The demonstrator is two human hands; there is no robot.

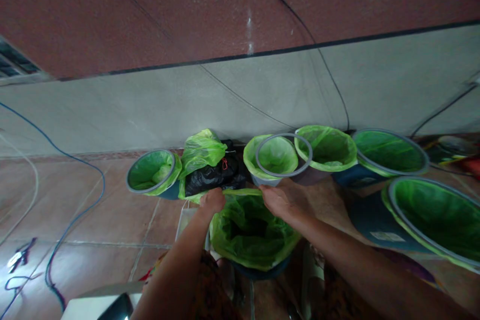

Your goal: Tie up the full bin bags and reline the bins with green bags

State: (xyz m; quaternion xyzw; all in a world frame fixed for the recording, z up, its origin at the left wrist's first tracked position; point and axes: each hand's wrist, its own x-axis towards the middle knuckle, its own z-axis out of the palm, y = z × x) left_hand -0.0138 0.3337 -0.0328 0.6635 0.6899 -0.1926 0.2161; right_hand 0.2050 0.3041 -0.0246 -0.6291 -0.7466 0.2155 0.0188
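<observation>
A small bin lined with a green plastic bag stands right in front of me on the tiled floor. My left hand is closed on the far left edge of that bag. My right hand pinches the bag's far right edge, stretching the rim taut between the two hands. Just behind my hands a loose grey ring rests tilted on another green-lined bin.
More green-lined bins stand in a row along the wall: one at left, others at right. A black bag and green bags are piled between them. A blue cable snakes over the floor at left.
</observation>
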